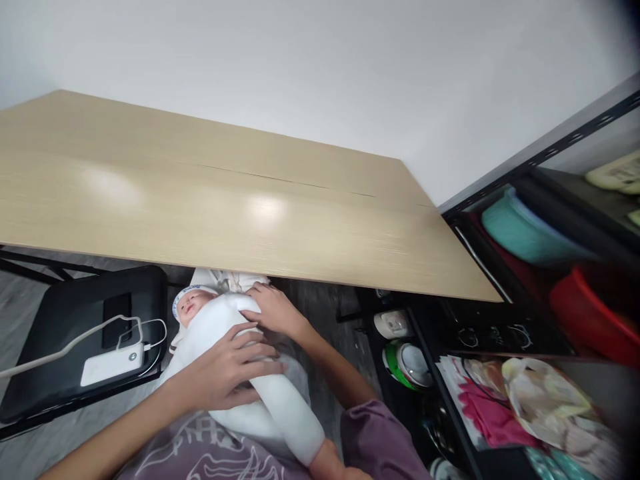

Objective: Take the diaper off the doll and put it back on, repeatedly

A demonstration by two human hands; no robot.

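A baby doll [210, 327] in white clothes and a white cap with blue marks lies face up across my lap. Its head is toward the left, under the table's front edge, and its bare foot is at the bottom right. My left hand [233, 370] curves over the doll's middle and upper leg, fingers apart and wrapped round it. On the far side, my right hand [275, 310] holds the doll near its arm, with the fingertips on the white cloth. A pale cloth shows behind the doll, partly hidden by the table.
A light wooden table [260, 220] spans the view. On a black seat [45, 340] at left lies a white power bank [113, 363] with a cable. A black shelf at right holds a teal basin [530, 230], a red basin [590, 313] and bagged things [545, 393].
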